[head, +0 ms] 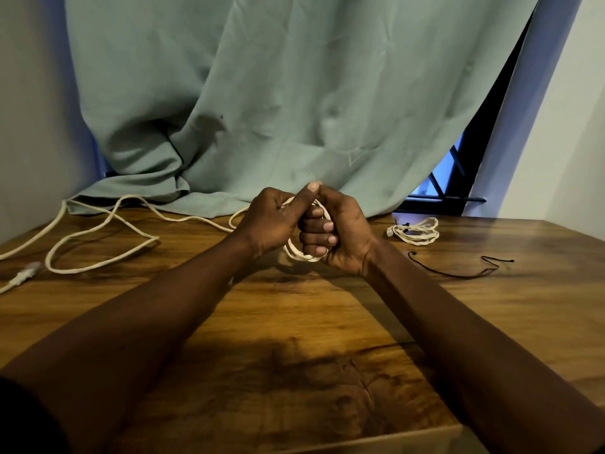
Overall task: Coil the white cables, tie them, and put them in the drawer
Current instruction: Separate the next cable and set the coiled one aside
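Both hands meet over the middle of the wooden table (pixel 294 322). My right hand (pixel 337 231) is closed around a small coil of white cable (pixel 301 253), whose loops show below the fingers. My left hand (pixel 271 221) grips the same coil from the left, thumb raised against the right hand. The cable's loose length (pixel 108 221) trails left across the table in wide bends to a white plug (pixel 23 275) near the left edge. A second white cable (pixel 414 232), coiled into a bundle, lies to the right. No drawer is in view.
A thin black tie string (pixel 458 273) lies on the table right of my right forearm. A grey-green curtain (pixel 278 93) hangs behind and spills onto the table's far edge. A dark window (pixel 455 178) shows at the right, beside a white wall.
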